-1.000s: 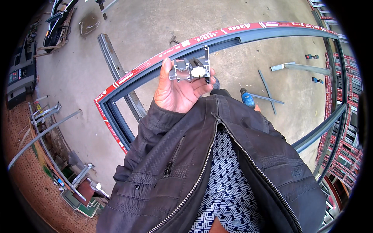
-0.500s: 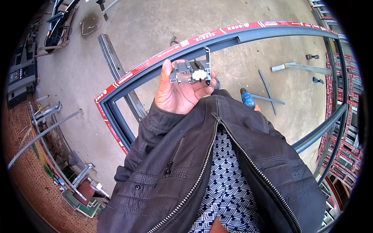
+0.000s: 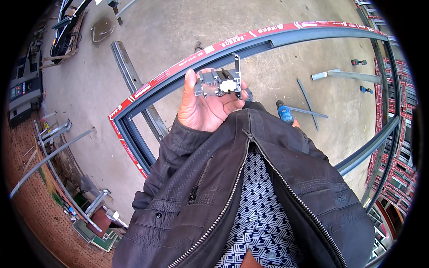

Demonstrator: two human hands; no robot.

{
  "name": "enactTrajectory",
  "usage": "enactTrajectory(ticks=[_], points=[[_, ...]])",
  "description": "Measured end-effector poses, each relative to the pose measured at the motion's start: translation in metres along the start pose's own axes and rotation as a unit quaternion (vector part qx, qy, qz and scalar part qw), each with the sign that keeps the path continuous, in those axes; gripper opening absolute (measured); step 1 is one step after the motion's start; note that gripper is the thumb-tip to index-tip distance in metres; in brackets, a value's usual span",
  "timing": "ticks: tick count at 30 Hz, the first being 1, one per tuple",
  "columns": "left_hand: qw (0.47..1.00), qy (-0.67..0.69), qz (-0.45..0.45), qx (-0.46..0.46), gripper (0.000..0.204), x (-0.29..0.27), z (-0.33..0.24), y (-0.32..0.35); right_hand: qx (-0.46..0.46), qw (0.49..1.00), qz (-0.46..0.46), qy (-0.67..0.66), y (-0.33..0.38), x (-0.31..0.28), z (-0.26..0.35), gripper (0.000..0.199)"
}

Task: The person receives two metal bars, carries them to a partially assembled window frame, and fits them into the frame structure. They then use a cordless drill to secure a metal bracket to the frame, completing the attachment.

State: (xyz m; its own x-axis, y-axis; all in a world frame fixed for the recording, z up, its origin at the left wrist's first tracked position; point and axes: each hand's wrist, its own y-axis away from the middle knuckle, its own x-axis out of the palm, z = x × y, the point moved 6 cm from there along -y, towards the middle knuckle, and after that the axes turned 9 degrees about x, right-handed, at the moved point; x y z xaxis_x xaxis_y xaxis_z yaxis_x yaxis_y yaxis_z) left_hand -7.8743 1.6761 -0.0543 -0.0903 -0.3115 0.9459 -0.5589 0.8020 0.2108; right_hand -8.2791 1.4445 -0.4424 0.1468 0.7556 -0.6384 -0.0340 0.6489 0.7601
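Note:
My left hand [image 3: 206,109] is raised palm up in front of my chest, its fingers curled around a small grey metal fitting [image 3: 219,83] with a white plastic part and a thin upright strip on its right side. My thumb stands up beside the fitting. Below it on the concrete floor lies a large grey aluminium frame [image 3: 134,129] edged with red protective tape. A blue power tool [image 3: 284,112] pokes out past my dark jacket on the right. My right hand is hidden behind the jacket.
Loose aluminium profiles [image 3: 134,78] and thin bars [image 3: 308,103] lie on the floor. Further small blue tools [image 3: 359,62] are at the far right. Metal rails and offcuts [image 3: 53,147] line the brick edge on the left, with a machine [image 3: 24,91] behind them.

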Motion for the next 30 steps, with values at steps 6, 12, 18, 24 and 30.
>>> enactTrajectory(ticks=[6, 12, 18, 24, 30], points=[[1.000, -0.001, 0.006, 0.001, 0.055, 0.001, 0.002, 0.000, 0.000, 1.000, 0.001, -0.004, 0.000, 0.003, -0.001, 0.101], [0.999, -0.001, 0.034, -0.017, 0.065, -0.003, 0.005, -0.001, -0.002, 1.000, 0.002, -0.009, -0.002, 0.003, -0.004, 0.101], [0.998, 0.000, 0.048, -0.030, 0.071, -0.004, 0.007, -0.001, -0.010, 1.000, 0.000, -0.009, -0.005, 0.002, -0.011, 0.101], [0.997, 0.018, 0.063, -0.034, 0.070, -0.004, 0.010, -0.003, -0.013, 1.000, 0.001, -0.016, -0.011, 0.006, -0.018, 0.101], [0.998, 0.000, 0.049, -0.036, 0.077, -0.005, 0.013, -0.003, 0.000, 1.000, -0.002, -0.014, -0.015, 0.008, -0.026, 0.102]])
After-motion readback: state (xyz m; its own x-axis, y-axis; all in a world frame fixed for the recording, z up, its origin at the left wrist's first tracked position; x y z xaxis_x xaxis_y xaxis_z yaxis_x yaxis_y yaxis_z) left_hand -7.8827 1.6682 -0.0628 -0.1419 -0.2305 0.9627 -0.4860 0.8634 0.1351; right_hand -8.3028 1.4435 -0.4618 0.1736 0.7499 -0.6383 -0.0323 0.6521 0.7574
